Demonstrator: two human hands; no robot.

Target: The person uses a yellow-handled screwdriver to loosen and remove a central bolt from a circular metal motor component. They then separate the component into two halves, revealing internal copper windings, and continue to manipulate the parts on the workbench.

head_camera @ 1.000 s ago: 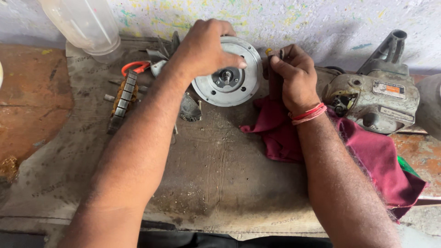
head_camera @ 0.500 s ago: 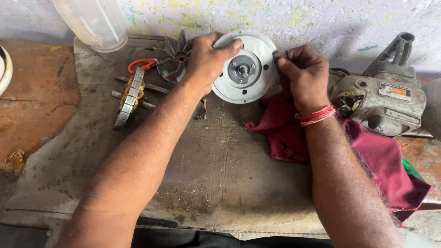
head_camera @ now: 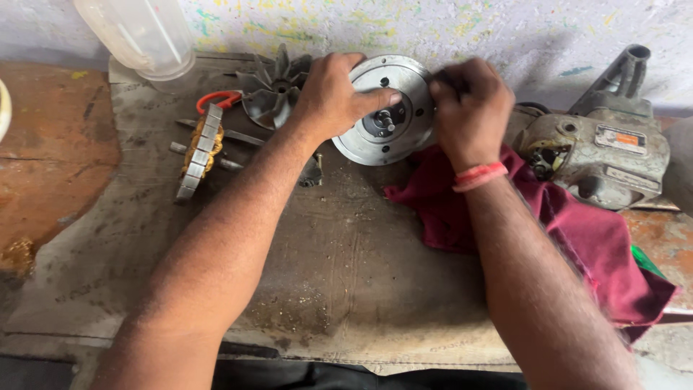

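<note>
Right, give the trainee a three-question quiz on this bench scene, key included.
1. True or false: both hands touch the round grey metal disc.
2. Which lies under the right hand? A) dark red cloth B) black plastic fan wheel C) clear plastic jar
3. Fill in: the stack of steel plates with copper winding lies on the ____ side of the left hand.

Key: 1 true; 2 A; 3 left.
</note>
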